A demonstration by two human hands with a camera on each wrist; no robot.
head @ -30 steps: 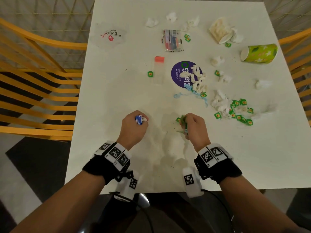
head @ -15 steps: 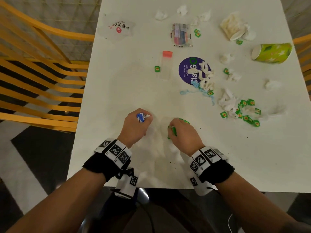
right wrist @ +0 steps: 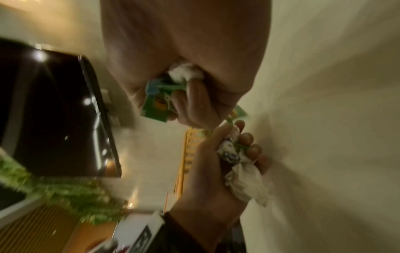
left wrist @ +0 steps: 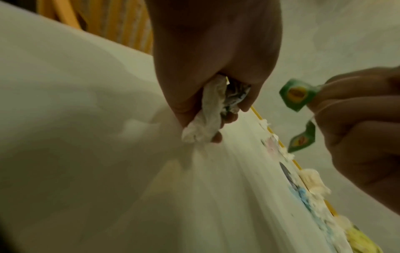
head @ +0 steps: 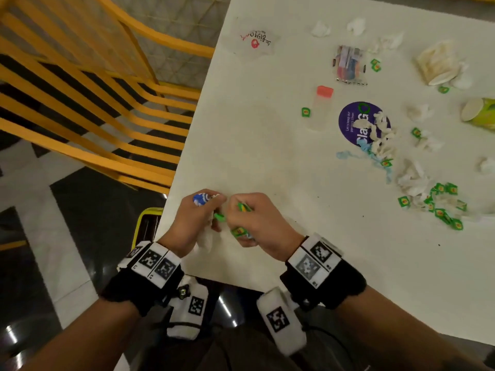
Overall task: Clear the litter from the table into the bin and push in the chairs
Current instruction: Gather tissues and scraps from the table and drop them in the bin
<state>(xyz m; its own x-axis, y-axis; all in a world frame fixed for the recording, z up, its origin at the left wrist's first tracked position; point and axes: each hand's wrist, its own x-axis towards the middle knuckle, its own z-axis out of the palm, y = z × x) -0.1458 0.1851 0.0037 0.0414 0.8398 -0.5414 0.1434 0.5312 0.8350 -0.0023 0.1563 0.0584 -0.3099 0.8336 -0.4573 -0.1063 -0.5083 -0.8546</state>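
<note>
My left hand [head: 199, 215] grips a wad of crumpled white tissue [left wrist: 207, 119] and a blue-and-white wrapper [head: 201, 198] at the near left corner of the white table [head: 267, 156]. My right hand [head: 249, 220] touches it, fingers curled round green wrappers [right wrist: 156, 102] and a bit of tissue. More litter lies further out: green wrappers [head: 439, 204], torn tissue [head: 380, 137], a green paper cup [head: 479, 113] on its side, a crushed paper cup [head: 435, 65], a clear vial with an orange cap [head: 322, 103]. A yellow-rimmed bin [head: 148, 223] shows under the table edge.
An orange slatted chair [head: 93, 103] stands left of the table. A purple round sticker [head: 356, 121] and a clear packet [head: 349, 62] lie on the table's far part. The floor is dark and glossy with white bands.
Both hands have come together at the near left corner, the right hand moving left to meet the left. My head has turned left, so the bin rim now shows.
</note>
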